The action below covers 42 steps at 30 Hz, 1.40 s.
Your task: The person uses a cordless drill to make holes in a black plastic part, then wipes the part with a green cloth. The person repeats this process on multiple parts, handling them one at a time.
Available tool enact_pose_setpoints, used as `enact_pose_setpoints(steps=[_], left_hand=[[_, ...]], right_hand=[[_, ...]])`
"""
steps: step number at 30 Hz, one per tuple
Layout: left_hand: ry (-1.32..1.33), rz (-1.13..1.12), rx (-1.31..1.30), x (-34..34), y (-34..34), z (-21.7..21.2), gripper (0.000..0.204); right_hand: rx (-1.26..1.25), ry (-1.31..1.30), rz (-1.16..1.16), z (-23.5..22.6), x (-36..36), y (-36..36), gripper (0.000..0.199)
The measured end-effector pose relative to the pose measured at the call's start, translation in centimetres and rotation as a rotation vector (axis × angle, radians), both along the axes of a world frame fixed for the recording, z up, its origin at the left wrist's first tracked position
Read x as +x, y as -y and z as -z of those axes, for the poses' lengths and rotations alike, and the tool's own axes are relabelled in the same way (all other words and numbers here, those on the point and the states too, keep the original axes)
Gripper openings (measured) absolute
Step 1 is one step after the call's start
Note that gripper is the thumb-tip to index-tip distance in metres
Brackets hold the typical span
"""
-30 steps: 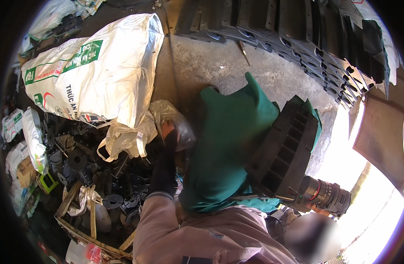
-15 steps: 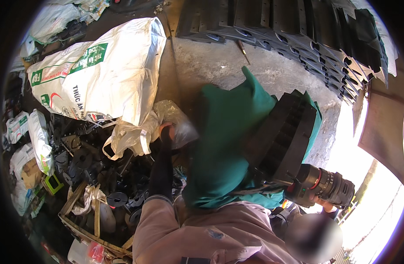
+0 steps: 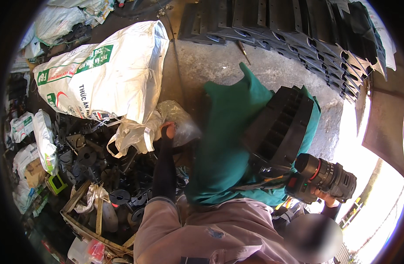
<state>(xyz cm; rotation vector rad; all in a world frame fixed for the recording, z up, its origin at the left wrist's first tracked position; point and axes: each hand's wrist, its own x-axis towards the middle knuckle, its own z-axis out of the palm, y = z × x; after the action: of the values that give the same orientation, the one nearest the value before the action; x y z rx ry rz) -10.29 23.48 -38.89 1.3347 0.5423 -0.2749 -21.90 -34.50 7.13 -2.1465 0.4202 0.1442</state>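
My left hand reaches to the mouth of a clear plastic bag; its fingers are hidden in the bag, and what they touch cannot be made out. A whitish plastic bag with handles lies right beside it. On the right, my right hand is wrapped round a black cordless power drill with a red ring, held beside my lap. A long black part with a row of slots rests on the green cloth over my legs.
A big white woven sack lies at the left. Beneath it are many loose black parts and a wooden crate. Black metal panels stand stacked at the back, with a screwdriver on the concrete floor before them.
The drill in my right hand has shifted and turned slightly near the slotted part's lower end. My left hand stays at the clear bag. The whole view has shifted a little.
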Motion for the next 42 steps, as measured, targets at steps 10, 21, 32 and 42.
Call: enact_pose_setpoints(steps=[10,21,32,42], left_hand=[[-0.233,0.139,-0.260,1.0,-0.3,-1.2,0.011],[-0.136,-0.016,-0.798,3.9,7.9,-21.9,0.011],[-0.079,-0.059,-0.662,7.4,21.0,-37.1,0.027],[-0.083,-0.062,-0.887,6.8,26.2,-42.1,0.022]], right_hand=[[0.067,-0.029,-0.036,0.1,1.6,-1.3,0.052],[0.388,-0.239,-0.064,-1.8,4.7,-6.7,0.052],[0.764,-0.292,-0.086,-2.6,6.9,-8.6,0.050],[1.152,-0.176,-0.093,3.1,5.2,-2.5,0.054]])
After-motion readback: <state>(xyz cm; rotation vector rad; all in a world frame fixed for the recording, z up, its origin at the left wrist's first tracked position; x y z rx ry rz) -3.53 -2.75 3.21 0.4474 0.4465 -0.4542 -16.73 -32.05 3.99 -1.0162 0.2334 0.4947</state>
